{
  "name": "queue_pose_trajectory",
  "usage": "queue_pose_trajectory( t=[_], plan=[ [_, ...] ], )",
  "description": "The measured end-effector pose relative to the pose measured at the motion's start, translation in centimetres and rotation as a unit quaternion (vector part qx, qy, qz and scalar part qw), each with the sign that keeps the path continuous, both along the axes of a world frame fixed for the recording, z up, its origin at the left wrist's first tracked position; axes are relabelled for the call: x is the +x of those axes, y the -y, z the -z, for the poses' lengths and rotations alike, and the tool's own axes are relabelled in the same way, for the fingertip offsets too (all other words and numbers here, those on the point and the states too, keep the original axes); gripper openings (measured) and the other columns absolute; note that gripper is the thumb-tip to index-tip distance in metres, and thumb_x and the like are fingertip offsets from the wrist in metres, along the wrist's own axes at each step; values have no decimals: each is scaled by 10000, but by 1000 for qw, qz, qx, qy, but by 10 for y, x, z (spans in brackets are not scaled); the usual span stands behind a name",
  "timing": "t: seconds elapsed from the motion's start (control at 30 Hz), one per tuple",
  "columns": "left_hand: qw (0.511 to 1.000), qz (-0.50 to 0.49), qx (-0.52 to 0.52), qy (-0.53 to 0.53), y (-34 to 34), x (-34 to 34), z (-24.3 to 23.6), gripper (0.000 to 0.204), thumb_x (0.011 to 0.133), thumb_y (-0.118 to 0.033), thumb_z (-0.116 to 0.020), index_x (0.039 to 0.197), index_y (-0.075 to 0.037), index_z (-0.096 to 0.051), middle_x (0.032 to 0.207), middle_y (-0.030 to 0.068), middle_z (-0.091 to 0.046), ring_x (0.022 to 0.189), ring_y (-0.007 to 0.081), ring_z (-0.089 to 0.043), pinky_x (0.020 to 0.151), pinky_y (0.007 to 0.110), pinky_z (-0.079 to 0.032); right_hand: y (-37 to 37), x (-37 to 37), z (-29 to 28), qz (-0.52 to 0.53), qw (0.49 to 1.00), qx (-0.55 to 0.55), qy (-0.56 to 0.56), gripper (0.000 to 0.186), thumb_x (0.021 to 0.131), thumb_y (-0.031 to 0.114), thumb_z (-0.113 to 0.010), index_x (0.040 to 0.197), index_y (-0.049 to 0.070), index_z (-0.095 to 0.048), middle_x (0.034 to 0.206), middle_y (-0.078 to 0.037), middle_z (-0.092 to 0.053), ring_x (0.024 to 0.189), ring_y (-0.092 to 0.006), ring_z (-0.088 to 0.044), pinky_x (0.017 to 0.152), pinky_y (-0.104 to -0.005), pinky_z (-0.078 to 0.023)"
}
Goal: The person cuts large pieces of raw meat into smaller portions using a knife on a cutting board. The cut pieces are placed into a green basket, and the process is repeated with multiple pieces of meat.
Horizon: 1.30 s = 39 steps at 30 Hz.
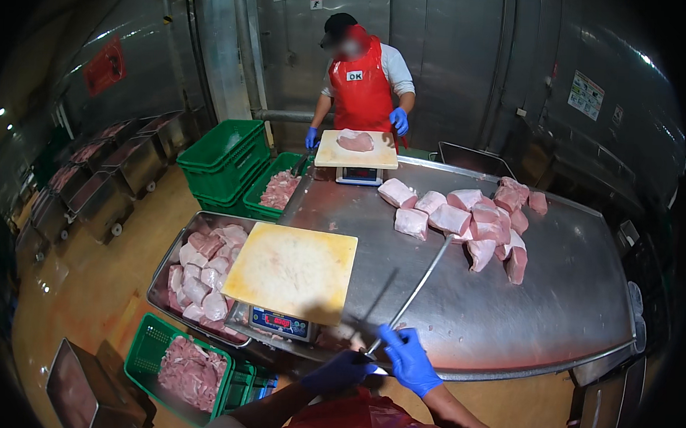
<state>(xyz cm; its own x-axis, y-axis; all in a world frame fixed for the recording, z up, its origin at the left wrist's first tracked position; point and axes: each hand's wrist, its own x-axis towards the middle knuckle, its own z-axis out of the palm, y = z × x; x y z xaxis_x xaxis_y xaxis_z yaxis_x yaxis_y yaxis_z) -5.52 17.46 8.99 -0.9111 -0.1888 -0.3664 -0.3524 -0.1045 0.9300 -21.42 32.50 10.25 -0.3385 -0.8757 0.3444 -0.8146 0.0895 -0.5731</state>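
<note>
Both my hands wear blue gloves and are together at the table's near edge. My left hand [339,373] is closed round the dark lower end of a long, thin metal rod [420,284]. My right hand [411,361] meets the rod just above, its fingers crossing it. The rod slants up and right; its far tip overlaps the pile of pale meat blocks [451,218], and whether it touches them is unclear. A short whitish piece [380,371], perhaps part of a blade, shows between my hands. Left of them, a yellowed cutting board [291,269] rests on a digital scale [278,323].
The metal table [561,300] fills the middle and right. A metal tub [160,276] of meat blocks adjoins the board. Green crates [139,356] hold trimmings below; stacked green crates [221,157] stand behind. Opposite, a person in a red apron [361,88] works at another board [330,154] on a scale.
</note>
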Motion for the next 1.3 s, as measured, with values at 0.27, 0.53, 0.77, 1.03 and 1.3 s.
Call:
queue_pose_trajectory(
  t=[0.27, 0.53, 0.77, 1.03, 1.3],
  plan=[
    [999, -13, -38, 11, 7, 2, -5, 270, 945, -292, -654, 814, -56, -654, 630, -25, -565, 541, 52, -509, 509, 260, -436, -34, -116, 69, 301, 902, -232, 204, 457, 1058, 167, -417, 1496, 37, -426, 915, -4, -573, 677, -105, -430, 640, -236, -418],
    [992, 57, -112, -26, -1, -4, -31, 315, 951, -304, -639, 762, -52, -646, 650, -26, -572, 564, 66, -509, 526, 291, -432, -34, -139, 97, 259, 942, -212, 10, 482, 992, 169, -541, 1448, 26, -481, 875, -81, -638, 749, -202, -641, 673, -360, -509],
    [995, 46, -80, -22, 1, -11, -30, 298, 950, -300, -644, 796, -46, -666, 630, -5, -571, 579, 83, -512, 545, 304, -434, 4, -72, 26, 134, 968, -150, -150, 476, 978, 115, -516, 1450, 57, -481, 1122, -164, -696, 978, -291, -671, 864, -401, -532],
    [805, -96, -585, -7, 41, 35, 0, 235, 867, -304, -658, 820, -74, -645, 649, 138, -646, 614, 317, -660, 559, 432, -508, -31, -200, -1, 399, 840, -343, 135, 278, 1063, 206, -441, 1206, 3, -565, 803, -58, -574, 631, -119, -496, 598, -284, -427],
    [716, -157, -675, -86, 54, 38, -42, 185, 797, -268, -678, 805, -99, -604, 687, 123, -634, 597, 350, -629, 527, 466, -478, 4, -60, 53, 117, 966, -227, -31, 111, 967, 103, -576, 1001, 56, -671, 781, -130, -616, 648, -256, -602, 596, -380, -475]
  ],
)
